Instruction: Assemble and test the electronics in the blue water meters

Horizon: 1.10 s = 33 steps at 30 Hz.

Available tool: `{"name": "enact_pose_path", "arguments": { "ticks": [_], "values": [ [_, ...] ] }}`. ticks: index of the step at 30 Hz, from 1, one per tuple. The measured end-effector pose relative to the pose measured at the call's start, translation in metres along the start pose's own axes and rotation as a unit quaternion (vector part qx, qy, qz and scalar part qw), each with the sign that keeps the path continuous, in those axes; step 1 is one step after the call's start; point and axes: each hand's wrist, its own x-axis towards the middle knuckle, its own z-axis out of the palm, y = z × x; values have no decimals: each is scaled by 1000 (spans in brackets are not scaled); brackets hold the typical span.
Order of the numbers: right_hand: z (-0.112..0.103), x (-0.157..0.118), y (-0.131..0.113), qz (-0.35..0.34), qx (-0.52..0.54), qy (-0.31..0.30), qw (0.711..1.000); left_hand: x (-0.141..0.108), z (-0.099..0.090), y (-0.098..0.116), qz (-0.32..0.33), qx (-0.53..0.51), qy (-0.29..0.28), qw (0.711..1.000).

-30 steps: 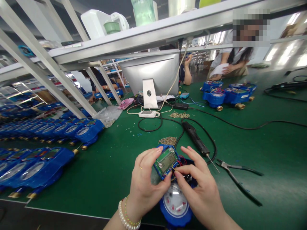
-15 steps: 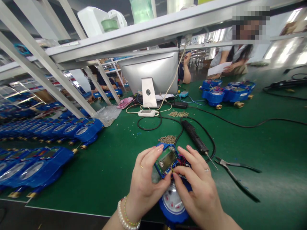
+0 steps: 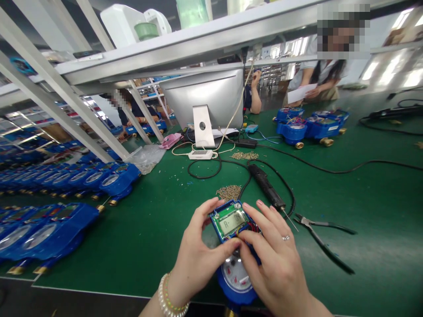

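Note:
Between my hands, at the table's front edge, is a blue water meter (image 3: pixel 238 297) with a round clear dial. Its upper housing is uncovered, showing a green circuit board with a small LCD display (image 3: pixel 232 221) and coloured wires (image 3: pixel 253 226). My left hand (image 3: pixel 201 246) grips the housing's left side, thumb at the lower edge of the board. My right hand (image 3: pixel 274 251) holds the right side, with thumb and forefinger pinched near the wires below the display. Whatever lies between those fingertips is hidden.
A black electric screwdriver (image 3: pixel 266 187) and cutting pliers (image 3: pixel 322 233) lie to the right. Behind the meter is a pile of small screws (image 3: pixel 228 193). Rows of blue meters (image 3: pixel 49 233) stand at left. A monitor (image 3: pixel 203 101) stands under the shelf (image 3: pixel 148 53); a person (image 3: pixel 317 83) holds paper beyond.
The LCD, dark before, now shows characters. My left fingers have shifted off the housing's top edge toward its left side, and the board is tilted slightly differently.

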Motion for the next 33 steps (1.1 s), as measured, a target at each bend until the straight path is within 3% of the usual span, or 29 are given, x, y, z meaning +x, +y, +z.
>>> {"name": "enact_pose_path", "arguments": {
  "ticks": [5, 16, 19, 23, 25, 33],
  "values": [
    [-1, 1, -2, -4, -3, 3, 1000, 1, 3, 0, -27, -23, -5, 999],
    [-6, -4, 5, -20, 24, -2, 999, 2, 7, -7, -7, -88, 24, 996],
    [-7, -2, 11, 17, 65, 14, 998, 2, 7, -11, 2, -104, 22, 994],
    [-4, 5, 21, 131, 117, -97, 980, 5, 5, -16, 19, -120, 8, 993],
    [-1, 8, 24, 154, 135, -144, 968, 7, 5, -17, 27, -134, -2, 991],
    [4, 12, 24, 120, 116, -133, 977, 10, 2, -15, 2, -164, -34, 986]
  ]
}}
